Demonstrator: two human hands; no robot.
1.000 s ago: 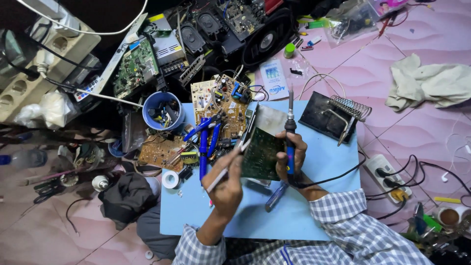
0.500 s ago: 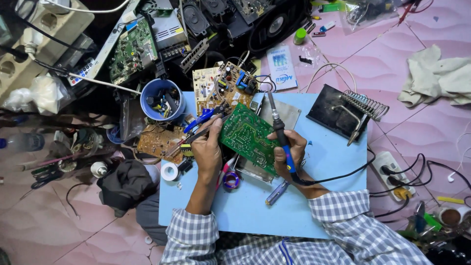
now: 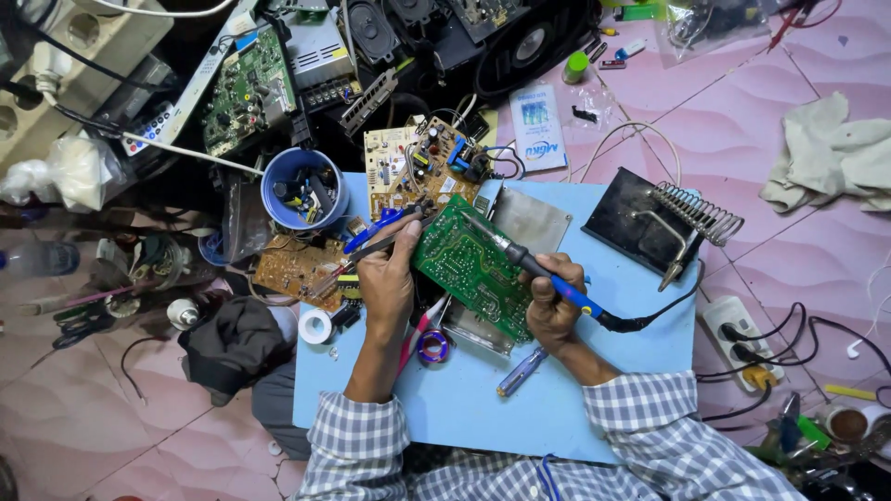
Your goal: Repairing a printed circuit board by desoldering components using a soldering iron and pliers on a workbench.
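Green circuit board [image 3: 469, 264]: one, gripped by left hand [image 3: 385, 278]; right hand [image 3: 552, 311] grips one soldering iron [image 3: 548, 278].

Green circuit board [image 3: 469, 264], tilted, solder side up; blue-handled soldering iron [image 3: 543, 278] across it, tip seemingly touching.

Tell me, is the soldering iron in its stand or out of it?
Out. The right hand holds the soldering iron with its tip over the green board; the coil stand sits empty beside it.

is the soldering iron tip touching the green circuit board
Cannot tell. In the head view the soldering iron tip overlaps the green circuit board near its top edge, but no contact or gap shows plainly.
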